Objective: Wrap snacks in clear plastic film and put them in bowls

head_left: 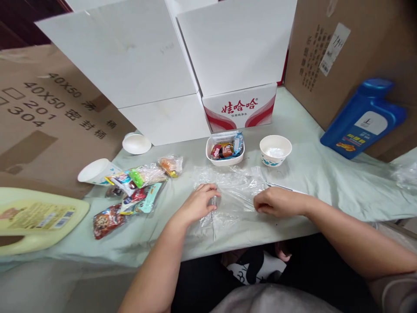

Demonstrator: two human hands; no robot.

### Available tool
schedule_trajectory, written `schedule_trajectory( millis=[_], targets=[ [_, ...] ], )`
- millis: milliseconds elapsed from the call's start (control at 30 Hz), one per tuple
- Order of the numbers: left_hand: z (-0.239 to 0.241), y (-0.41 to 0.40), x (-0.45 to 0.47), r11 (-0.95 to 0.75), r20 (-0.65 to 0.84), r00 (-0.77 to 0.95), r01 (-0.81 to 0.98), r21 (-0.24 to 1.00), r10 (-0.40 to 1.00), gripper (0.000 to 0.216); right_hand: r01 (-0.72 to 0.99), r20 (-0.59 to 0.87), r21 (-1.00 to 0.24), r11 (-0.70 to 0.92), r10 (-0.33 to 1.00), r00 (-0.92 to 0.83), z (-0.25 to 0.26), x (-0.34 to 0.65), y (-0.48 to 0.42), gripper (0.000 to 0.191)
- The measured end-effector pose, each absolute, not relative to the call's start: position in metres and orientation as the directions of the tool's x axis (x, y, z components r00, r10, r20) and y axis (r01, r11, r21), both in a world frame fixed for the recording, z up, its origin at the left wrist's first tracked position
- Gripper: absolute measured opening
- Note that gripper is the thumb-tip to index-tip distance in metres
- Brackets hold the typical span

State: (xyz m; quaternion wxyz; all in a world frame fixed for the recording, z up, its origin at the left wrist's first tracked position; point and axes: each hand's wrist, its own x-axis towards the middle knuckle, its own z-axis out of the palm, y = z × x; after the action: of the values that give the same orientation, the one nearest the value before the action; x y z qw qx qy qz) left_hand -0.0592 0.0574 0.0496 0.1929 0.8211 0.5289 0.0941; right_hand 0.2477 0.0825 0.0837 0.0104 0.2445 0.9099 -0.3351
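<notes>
A clear, wrinkled plastic bag point(233, 191) lies flat on the cloth in front of me. My left hand point(198, 203) rests on its left side, fingers curved and slightly apart, thumb low. At the right edge, my right hand point(276, 201) has its fingers closed, pinching the film. Beside the right knuckles a thin pen-like stick point(283, 187) shows partly. Just beyond the bag stands a white square tub point(225, 162) holding several wrapped snacks point(227, 150). To its right is a white paper bowl point(275, 152) with a blue-green pattern.
Wrapped snacks point(140, 189) are piled at left near a tipped paper cup point(97, 171) and another white bowl point(137, 143). A yellow jug point(39, 219) lies far left. A blue bottle point(361, 119) leans against a cardboard box point(325, 48) at right. White boxes point(239, 52) line the back.
</notes>
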Motion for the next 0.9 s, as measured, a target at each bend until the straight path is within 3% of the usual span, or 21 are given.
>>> schedule_trajectory(
  millis=[100,167,233,333,367,500,567,667,733,767,833,900],
  targets=[
    [0.053,0.055,-0.058,-0.405,-0.046,0.472,0.798,0.446,0.881,0.034,0.394,-0.225,-0.689,0.608,0.338,-0.914,0.088,0.251,0.083,0.016],
    [0.055,0.056,-0.055,-0.431,0.003,0.490,0.764,0.481,0.872,0.024,0.393,-0.089,-0.666,0.634,0.455,-0.886,0.082,0.246,0.084,0.021],
    [0.054,0.060,-0.052,-0.422,0.101,0.428,0.774,0.472,0.898,0.018,0.447,0.086,-0.561,0.697,0.586,-0.806,0.068,0.237,0.086,0.027],
    [0.046,0.070,-0.046,-0.336,0.165,0.295,0.870,0.361,0.941,0.030,0.535,0.181,-0.356,0.767,0.618,-0.765,0.043,0.221,0.093,0.030],
    [0.042,0.073,-0.045,-0.304,0.122,0.280,0.897,0.322,0.952,0.040,0.559,0.165,-0.305,0.771,0.621,-0.767,0.036,0.217,0.096,0.038],
    [0.028,0.083,-0.049,-0.270,-0.112,0.310,0.923,0.275,0.944,0.070,0.714,0.027,-0.185,0.675,0.730,-0.683,0.020,0.215,0.106,0.104],
    [0.028,0.084,-0.054,-0.271,-0.092,0.312,0.913,0.306,0.946,0.069,0.756,-0.022,-0.152,0.636,0.763,-0.646,0.022,0.220,0.108,0.114],
    [0.042,0.077,-0.062,-0.288,0.109,0.267,0.871,0.398,0.958,0.048,0.741,0.029,-0.181,0.647,0.757,-0.653,0.038,0.232,0.105,0.098],
    [0.058,0.065,-0.062,-0.336,0.200,0.272,0.815,0.472,0.941,0.026,0.650,0.100,-0.281,0.706,0.695,-0.712,0.054,0.240,0.097,0.080],
    [0.067,0.057,-0.061,-0.367,0.186,0.317,0.781,0.505,0.930,0.022,0.570,0.112,-0.344,0.746,0.636,-0.764,0.062,0.243,0.091,0.072],
    [0.081,0.040,-0.054,-0.428,0.013,0.508,0.712,0.557,0.861,0.024,0.397,0.052,-0.444,0.803,0.465,-0.884,0.075,0.247,0.079,0.062],
    [0.086,0.025,-0.045,-0.460,-0.189,0.626,0.716,0.526,0.757,0.031,0.336,-0.086,-0.442,0.832,0.334,-0.939,0.081,0.247,0.068,0.057]
  ],
)
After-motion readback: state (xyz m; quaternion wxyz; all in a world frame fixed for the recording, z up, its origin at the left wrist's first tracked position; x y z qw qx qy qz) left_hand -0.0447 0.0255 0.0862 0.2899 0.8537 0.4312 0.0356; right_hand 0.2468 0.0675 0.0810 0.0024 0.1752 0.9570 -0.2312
